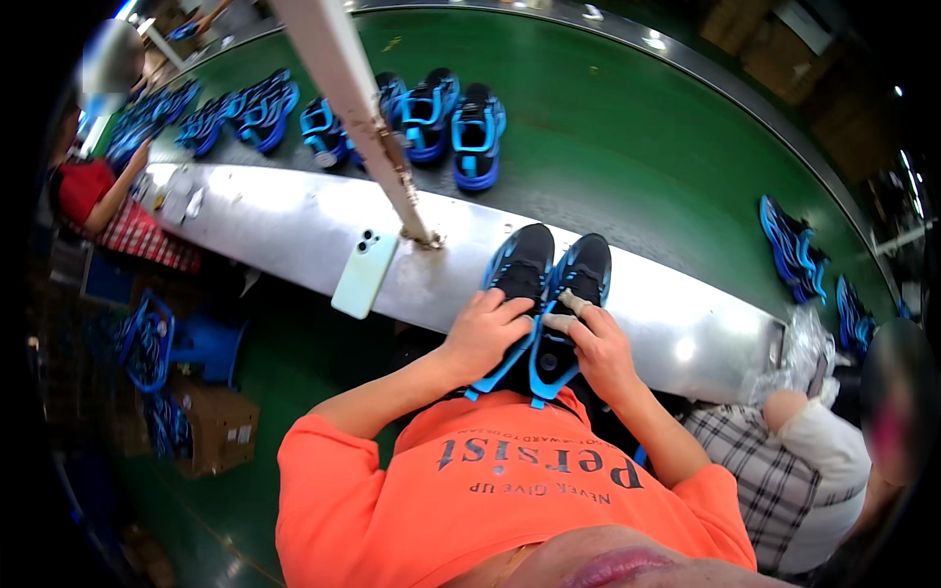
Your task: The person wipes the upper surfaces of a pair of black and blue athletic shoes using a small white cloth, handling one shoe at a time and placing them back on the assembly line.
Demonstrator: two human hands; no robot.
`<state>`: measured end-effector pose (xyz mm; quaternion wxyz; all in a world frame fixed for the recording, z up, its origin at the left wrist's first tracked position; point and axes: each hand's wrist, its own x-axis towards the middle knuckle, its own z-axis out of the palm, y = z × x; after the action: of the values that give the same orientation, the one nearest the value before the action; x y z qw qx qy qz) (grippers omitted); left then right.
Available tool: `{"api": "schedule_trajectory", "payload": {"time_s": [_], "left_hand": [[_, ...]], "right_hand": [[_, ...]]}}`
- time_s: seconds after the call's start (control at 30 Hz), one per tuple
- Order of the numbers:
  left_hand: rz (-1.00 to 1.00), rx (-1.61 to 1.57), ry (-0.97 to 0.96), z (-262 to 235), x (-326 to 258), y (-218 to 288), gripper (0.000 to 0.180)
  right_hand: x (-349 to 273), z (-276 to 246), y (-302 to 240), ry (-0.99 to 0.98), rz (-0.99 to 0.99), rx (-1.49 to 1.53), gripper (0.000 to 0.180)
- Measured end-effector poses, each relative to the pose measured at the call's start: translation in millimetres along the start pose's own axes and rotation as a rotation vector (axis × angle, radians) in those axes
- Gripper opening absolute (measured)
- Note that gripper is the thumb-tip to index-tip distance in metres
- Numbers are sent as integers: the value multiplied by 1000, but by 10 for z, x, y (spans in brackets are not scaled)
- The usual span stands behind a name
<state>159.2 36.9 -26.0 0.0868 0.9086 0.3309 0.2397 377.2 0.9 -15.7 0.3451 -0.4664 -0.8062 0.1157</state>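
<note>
We press our left hand flat and pinch with right hand fingers a pair of black-and-blue sneakers on the near metal ledge, where a careless tug could tip them floorward.

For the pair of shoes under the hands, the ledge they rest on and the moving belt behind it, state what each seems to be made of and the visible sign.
Pair of shoes: likely matte black textile with glossier blue synthetic trim. Ledge: apparently bare sheet metal, silvery with bright glare. Belt: probably green rubber or plastic, smooth, with soft lamp reflections.
</note>
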Motion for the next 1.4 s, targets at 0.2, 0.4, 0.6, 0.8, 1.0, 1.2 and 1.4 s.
{"api": "schedule_trajectory", "payload": {"time_s": [0.2, 0.4, 0.6, 0.8, 1.0, 1.2, 1.4], "left_hand": [[-27, -128, -34, -52, 57, -44, 31], [-67, -197, 13, -123, 92, -44, 44], [113, -75, -102, -98, 152, -143, 26], [69, -17, -41, -50, 6, -33, 21], [73, -33, -147, -115, 16, -84, 23], [-426, -603, -248, -414, 229, -124, 27], [-115, -366, -270, -177, 222, -195, 19]], "right_hand": [[49, 12, 94, 32, 169, 119, 46], [13, -42, -40, 126, 217, 45, 58], [82, -8, -53, 64, 288, 185, 44], [-294, 140, -103, 87, 110, -134, 35], [-247, 139, -87, -92, 87, -55, 31], [-6, -331, 83, -197, 390, 422, 42], [64, -121, 55, -238, 359, 99, 34]]}}
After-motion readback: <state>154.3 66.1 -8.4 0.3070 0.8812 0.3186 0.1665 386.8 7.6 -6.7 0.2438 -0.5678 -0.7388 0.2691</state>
